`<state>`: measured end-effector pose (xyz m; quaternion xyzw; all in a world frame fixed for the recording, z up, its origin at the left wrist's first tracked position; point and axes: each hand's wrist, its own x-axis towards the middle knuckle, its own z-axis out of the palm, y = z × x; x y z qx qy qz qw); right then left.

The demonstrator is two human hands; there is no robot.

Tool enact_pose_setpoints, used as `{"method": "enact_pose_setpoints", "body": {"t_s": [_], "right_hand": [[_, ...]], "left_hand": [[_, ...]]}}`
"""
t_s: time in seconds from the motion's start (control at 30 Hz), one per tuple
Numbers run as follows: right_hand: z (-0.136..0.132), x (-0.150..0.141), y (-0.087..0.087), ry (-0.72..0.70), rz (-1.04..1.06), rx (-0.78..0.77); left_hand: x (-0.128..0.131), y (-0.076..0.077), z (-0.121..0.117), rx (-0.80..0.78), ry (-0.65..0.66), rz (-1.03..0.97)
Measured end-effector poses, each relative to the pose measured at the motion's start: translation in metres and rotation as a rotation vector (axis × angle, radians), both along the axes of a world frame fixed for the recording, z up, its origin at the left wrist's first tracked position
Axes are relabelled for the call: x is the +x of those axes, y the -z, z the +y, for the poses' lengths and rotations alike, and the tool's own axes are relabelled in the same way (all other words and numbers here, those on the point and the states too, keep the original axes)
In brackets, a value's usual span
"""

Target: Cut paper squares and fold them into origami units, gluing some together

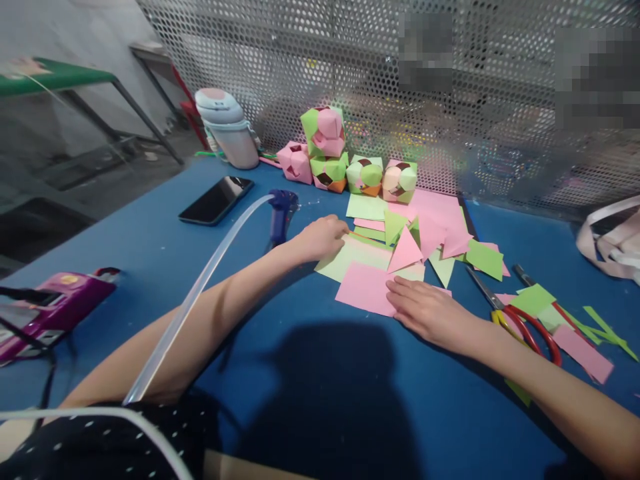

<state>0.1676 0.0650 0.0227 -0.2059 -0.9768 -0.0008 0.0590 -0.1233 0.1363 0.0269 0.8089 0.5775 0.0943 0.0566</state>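
Observation:
My left hand (323,239) is curled closed at the left edge of a pale green paper sheet (330,267); whatever its fingertips grip is hidden. Flat on the blue table lies my right hand (423,308), fingers stretched out over the right end of a pink paper rectangle (363,288). That rectangle overlaps the pale green sheet. A folded pink triangle (405,250) rests just beyond my right fingertips, among loose green and pink pieces. Left of my left hand is a blue glue gun (279,217), a long clear stick (200,283) running from it over my forearm.
Several folded paper cubes (327,172) are grouped along the perforated metal panel (350,73). Red-handled scissors (530,327) and paper scraps (583,350) lie at right. Leftward are a phone (217,200), a bottle (233,137) and a purple power strip (65,300) with cords.

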Motion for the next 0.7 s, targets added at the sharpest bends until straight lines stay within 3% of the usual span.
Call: {"method": "enact_pose_setpoints", "body": {"t_s": [0.53,0.7], "right_hand": [[-0.003,-0.003,0.000,-0.004,0.003,0.034],[0.002,-0.010,-0.001,-0.009,-0.021,0.021]], "left_hand": [[0.006,-0.015,-0.002,0.200,-0.045,-0.200],[0.006,-0.021,-0.003,0.337,-0.068,-0.282]]}}
